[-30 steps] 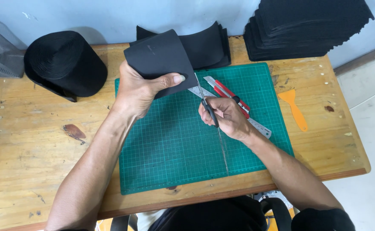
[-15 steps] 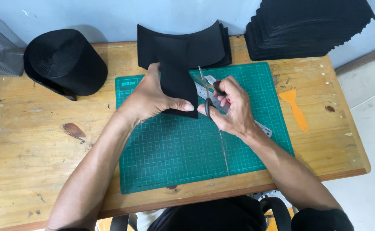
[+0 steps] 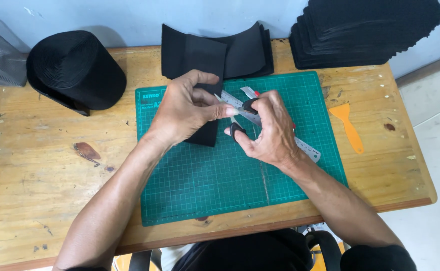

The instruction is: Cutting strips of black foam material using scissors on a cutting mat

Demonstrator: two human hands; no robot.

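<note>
My left hand [image 3: 185, 113] pinching a black foam piece [image 3: 203, 95] between thumb and fingers, my right hand [image 3: 267, 130] gripping black-handled scissors [image 3: 240, 120] just beside it, steel ruler [image 3: 305, 146] under my right hand, green cutting mat [image 3: 215, 185] beneath both.

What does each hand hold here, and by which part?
Left hand grips the black sheet near its lower edge; right hand holds scissors by the handle loops.

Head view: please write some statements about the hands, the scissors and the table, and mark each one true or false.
1. The right hand holds scissors. True.
2. The left hand holds a black sheet. True.
3. The cutting mat is blue. False: it is green.
4. The orange scraper lies left of the mat. False: it lies to the right.
5. A metal ruler lies on the mat. True.
</note>
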